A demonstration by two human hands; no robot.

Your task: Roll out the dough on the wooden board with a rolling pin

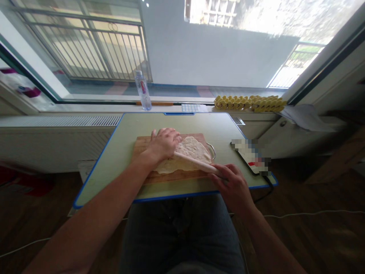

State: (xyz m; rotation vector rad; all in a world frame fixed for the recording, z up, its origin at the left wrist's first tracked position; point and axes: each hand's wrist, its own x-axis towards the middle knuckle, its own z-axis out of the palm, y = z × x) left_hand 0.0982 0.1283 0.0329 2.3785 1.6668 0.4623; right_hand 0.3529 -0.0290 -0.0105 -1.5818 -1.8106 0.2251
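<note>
A pale wooden rolling pin (196, 163) lies slantwise across a flattened sheet of dough (194, 146). My left hand (164, 144) is closed over the pin's far left end, its fingertips partly hidden beside the dough. Lower down, my right hand (231, 182) grips the near right end, with the fingers wrapped round it. Under the dough is a wooden cutting board (171, 177) with a metal loop handle (211, 150) on its right side. The dough shows on both sides of the pin and reaches near the board's right edge.
The board rests on a small pale green table (114, 163) with a blue rim. A phone-like device (251, 158) with a cable lies at the table's right. On the windowsill stand a clear bottle (143, 91) and a yellow bumpy stack (251, 103). A radiator (57, 140) is behind left.
</note>
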